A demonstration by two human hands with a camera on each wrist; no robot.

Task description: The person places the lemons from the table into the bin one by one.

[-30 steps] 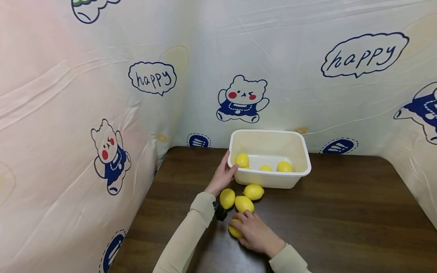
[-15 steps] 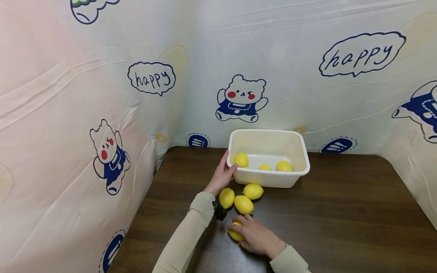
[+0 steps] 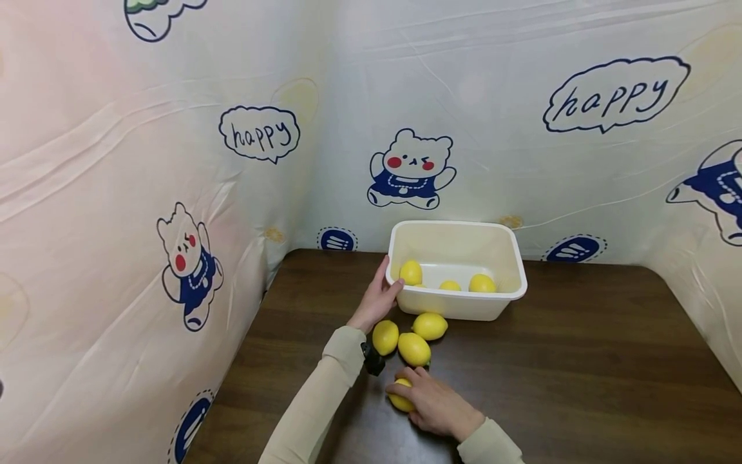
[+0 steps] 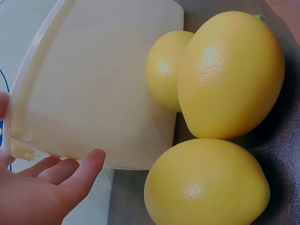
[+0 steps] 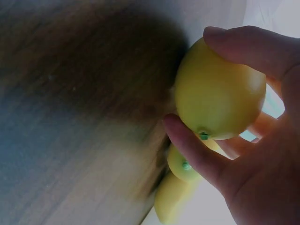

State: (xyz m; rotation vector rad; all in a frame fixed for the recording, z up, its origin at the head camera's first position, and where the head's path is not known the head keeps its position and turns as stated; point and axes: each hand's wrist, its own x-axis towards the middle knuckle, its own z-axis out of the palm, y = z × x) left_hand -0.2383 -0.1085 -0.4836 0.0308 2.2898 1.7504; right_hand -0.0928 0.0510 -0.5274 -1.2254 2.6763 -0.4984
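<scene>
A white plastic bin (image 3: 449, 306) stands at the back of the table. My left hand (image 3: 373, 304) holds its left front corner, the thumb over the rim and the fingers against the outer wall. Several lemons lie inside the bin, one lemon (image 3: 411, 272) by its left wall, partly hidden by the front rim. In front of it, three lemons (image 3: 414, 349) lie close together on the table. Nearer to me, my right hand (image 3: 438, 404) grips another lemon (image 5: 218, 93) between thumb and curled fingers. That lemon is low at the tabletop; whether it touches is unclear.
The dark brown wooden table (image 3: 591, 361) stretches out to the right of the bin. A pale cloth (image 3: 493, 161) printed with cartoon bears surrounds the table at the back and sides. My left forearm (image 3: 315, 399) crosses beside the loose lemons.
My right hand has drawn back slightly towards me, leaving a small gap to the lemon in front of it. The left hand and the bin stay in place.
</scene>
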